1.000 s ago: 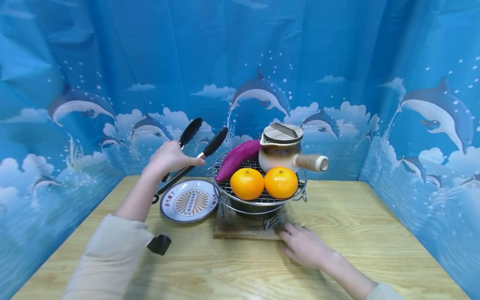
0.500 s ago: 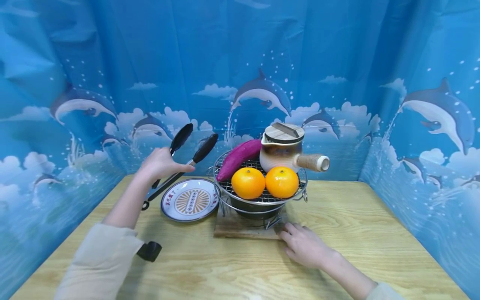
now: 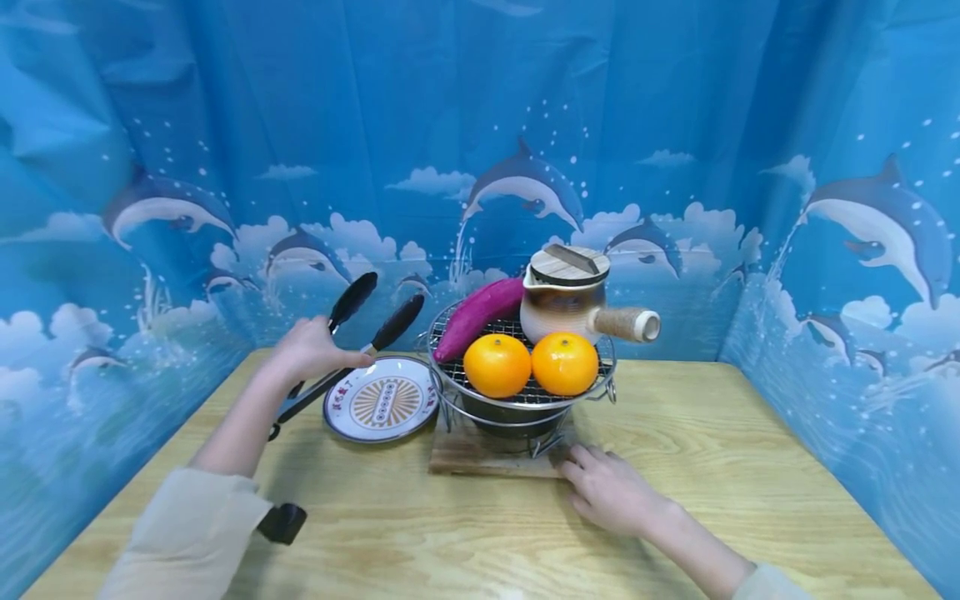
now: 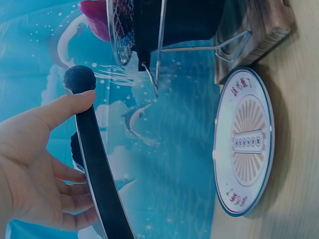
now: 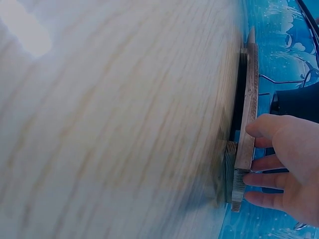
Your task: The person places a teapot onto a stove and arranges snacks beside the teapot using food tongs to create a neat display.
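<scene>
In the head view my left hand (image 3: 311, 354) holds black and silver tongs (image 3: 397, 321) beside the plate, their two dark tips spread apart and pointing up toward the back. The left wrist view shows the thumb lying across one arm of the tongs (image 4: 102, 169) and the fingers on the other arm. A white plate (image 3: 408, 423) with a sunburst print lies on the table just right of them. My right hand (image 3: 611, 492) rests its fingertips on the right corner of a wooden board (image 3: 487, 463); in the right wrist view they touch the board's edge (image 5: 247, 119).
On the board stands a round stove (image 3: 510, 429) with a wire grill (image 3: 517, 400). The grill carries a purple sweet potato (image 3: 476, 321), two oranges (image 3: 497, 367) and a lidded clay pot (image 3: 558, 312), its wrapped handle sticking out rightward. A blue dolphin curtain (image 3: 420, 125) surrounds the table.
My left hand has moved left and down with the tongs, away from the grill and the plate. The right hand stays in place on the board.
</scene>
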A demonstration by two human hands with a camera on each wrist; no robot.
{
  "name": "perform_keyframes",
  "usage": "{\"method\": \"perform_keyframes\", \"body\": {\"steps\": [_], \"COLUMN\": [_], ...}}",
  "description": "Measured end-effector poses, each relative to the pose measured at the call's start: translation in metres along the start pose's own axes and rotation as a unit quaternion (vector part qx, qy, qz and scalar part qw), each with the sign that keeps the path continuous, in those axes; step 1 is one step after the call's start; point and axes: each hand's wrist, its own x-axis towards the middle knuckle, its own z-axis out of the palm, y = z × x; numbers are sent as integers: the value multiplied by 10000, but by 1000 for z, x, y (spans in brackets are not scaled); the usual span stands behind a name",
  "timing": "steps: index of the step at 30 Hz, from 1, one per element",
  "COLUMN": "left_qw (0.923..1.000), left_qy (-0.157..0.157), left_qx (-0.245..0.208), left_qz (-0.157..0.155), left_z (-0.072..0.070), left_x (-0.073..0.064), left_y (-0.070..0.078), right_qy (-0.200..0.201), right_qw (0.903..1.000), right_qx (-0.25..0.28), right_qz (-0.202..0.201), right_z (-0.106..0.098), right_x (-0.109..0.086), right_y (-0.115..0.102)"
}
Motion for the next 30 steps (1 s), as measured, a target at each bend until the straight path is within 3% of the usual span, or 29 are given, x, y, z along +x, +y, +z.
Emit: {"method": "perform_keyframes", "body": {"steps": [11, 21, 30], "left_qw": [9997, 9981, 9966], "left_qy": [-200, -259, -356], "left_qx": [141, 467, 674], "left_qz": [-72, 309, 304], "left_z": [12, 28, 38], "left_x": [0, -7, -13], "left_y": [-21, -36, -40], "right_qy": [-29, -99, -47], "right_qw": [10000, 9999, 10000], "right_qx": [-26, -15, -18], "right_qz": [-27, 21, 6], "right_z": [-1, 0, 0], "right_x": [1, 1, 0], "right_y": [0, 1, 0]}}
